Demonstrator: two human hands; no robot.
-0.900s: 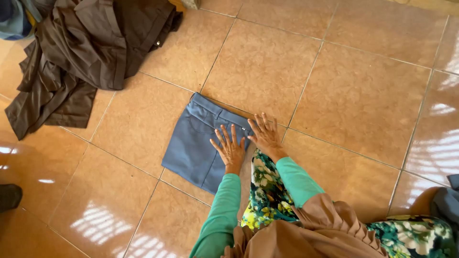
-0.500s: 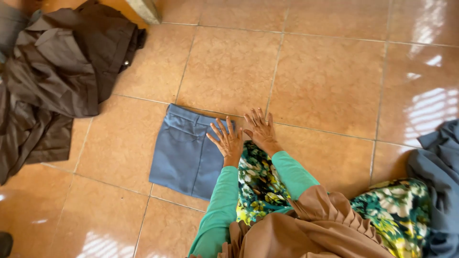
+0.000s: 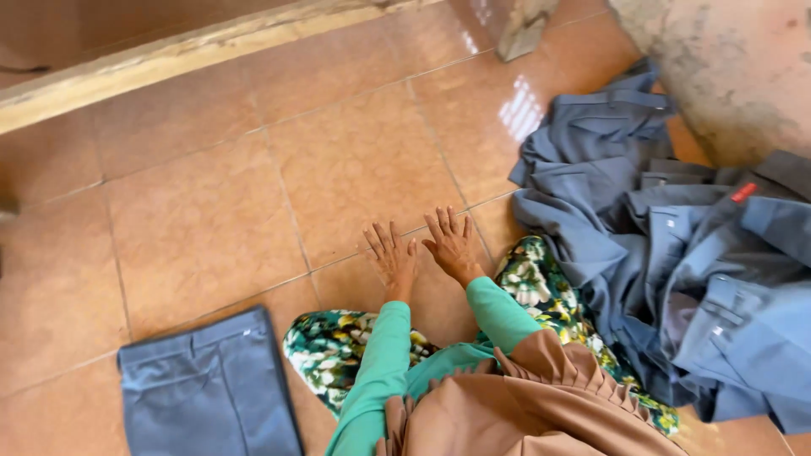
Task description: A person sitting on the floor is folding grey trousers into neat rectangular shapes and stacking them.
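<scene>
Near centre on floor (image 3: 211,219): left hand (image 3: 393,257), right hand (image 3: 452,245) flat, fingers spread, holding nothing, probably propping lean. Folded trousers (image 3: 207,388) near left, grey pile (image 3: 676,253) right, within reach.

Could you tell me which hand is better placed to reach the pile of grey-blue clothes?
Probably the right hand: it lies flat on the tiled floor nearer the pile of grey-blue clothes than the left hand.
</scene>
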